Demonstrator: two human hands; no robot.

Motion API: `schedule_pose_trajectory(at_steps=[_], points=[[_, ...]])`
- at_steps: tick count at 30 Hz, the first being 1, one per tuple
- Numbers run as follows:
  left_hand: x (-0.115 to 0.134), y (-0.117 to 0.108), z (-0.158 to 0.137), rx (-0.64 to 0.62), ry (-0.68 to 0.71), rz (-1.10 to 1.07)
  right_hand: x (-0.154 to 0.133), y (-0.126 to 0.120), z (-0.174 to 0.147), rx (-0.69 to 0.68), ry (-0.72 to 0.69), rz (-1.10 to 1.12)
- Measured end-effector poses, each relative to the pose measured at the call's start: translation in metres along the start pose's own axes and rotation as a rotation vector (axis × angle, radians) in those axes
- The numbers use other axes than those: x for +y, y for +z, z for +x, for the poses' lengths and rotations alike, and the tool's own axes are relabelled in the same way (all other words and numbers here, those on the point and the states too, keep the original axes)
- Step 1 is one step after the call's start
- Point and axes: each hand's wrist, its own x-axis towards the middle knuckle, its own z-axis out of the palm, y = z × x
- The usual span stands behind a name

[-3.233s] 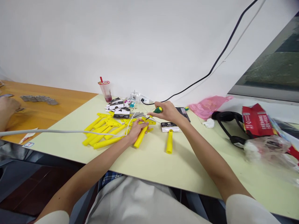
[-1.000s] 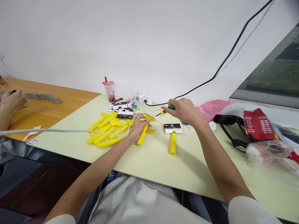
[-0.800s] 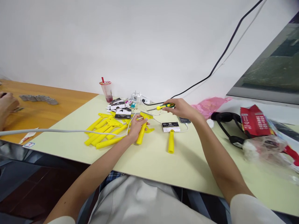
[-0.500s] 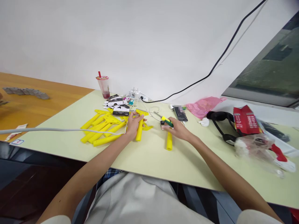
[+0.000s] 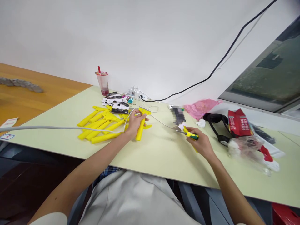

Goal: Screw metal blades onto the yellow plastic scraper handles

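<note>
Head view: A person's left hand [image 5: 137, 123] pinches a yellow scraper [image 5: 140, 131] near its head, blade end toward the wall [image 5: 150, 47], beside a pile of yellow handles [image 5: 100, 123] on a pale table [image 5: 150, 162]. The right hand [image 5: 201, 142] closes around a green-and-yellow screwdriver [image 5: 191, 135] and, partly hidden, a 2nd scraper [image 5: 196, 150] with a tilted white card [image 5: 182, 126] at its head. White characters mark a red packet [image 5: 239, 122] at right; they, the print on the black-and-white cartons [image 5: 120, 109] and a corner sticker [image 5: 7, 136] are too small to read. The 2nd scraper, on the table 0.8 seconds earlier, is now in the right hand, farther right; the left hand's grip is unchanged.
</note>
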Motion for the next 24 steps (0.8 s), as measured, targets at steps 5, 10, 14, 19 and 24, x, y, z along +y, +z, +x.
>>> schedule_pose_trajectory(at_steps=[5, 10, 14, 19, 24], points=[[0.002, 0.002, -0.002, -0.004, 0.012, 0.013, 0.014, -0.024, -0.017, 0.021, 0.081, -0.108], [-0.001, 0.001, -0.003, -0.085, -0.039, 0.026, 0.035, -0.017, -0.041, -0.017, 0.059, -0.110], [-0.003, 0.001, -0.005, -0.164, -0.128, 0.003, 0.032, -0.016, -0.042, -0.010, -0.018, -0.205], [-0.001, 0.002, -0.008, -0.218, -0.162, 0.014, 0.007, -0.023, -0.036, -0.061, -0.010, -0.415], [0.000, 0.001, -0.009, -0.232, -0.174, 0.026, -0.006, -0.018, -0.036, -0.097, 0.038, -0.428]])
